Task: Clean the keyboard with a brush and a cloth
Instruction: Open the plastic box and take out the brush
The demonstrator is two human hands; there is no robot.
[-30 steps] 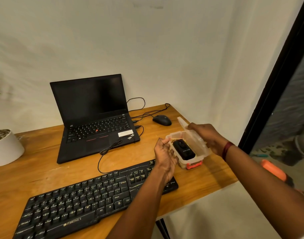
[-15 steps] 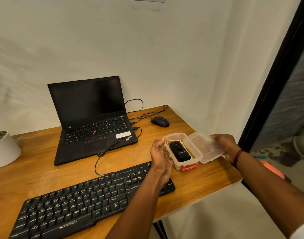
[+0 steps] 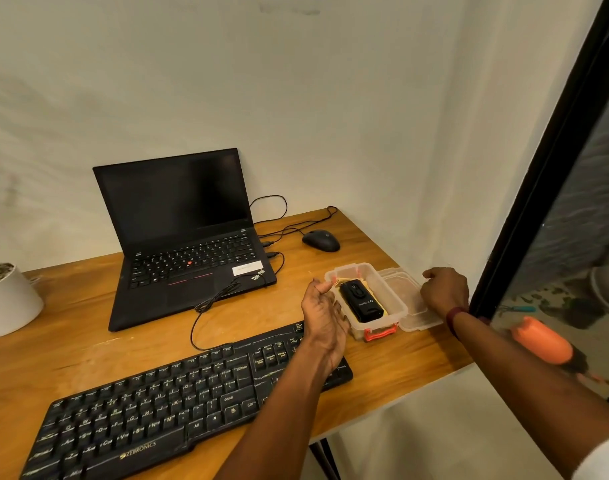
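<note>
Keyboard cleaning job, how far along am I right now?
Done: the plastic box sits open on the desk, its lid lying flat beside it. In hand: the left hand is against the box's side, the right hand rests on the lid. Left: the black tool lies in the box, not picked up, and no brush or cloth is on the keyboard. Cleaning itself has not begun.

Lower left: black keyboard. Centre: open laptop, mouse to its right. Centre right: clear box with black device inside; left hand touching its side; right hand gripping the lid beside it.
</note>
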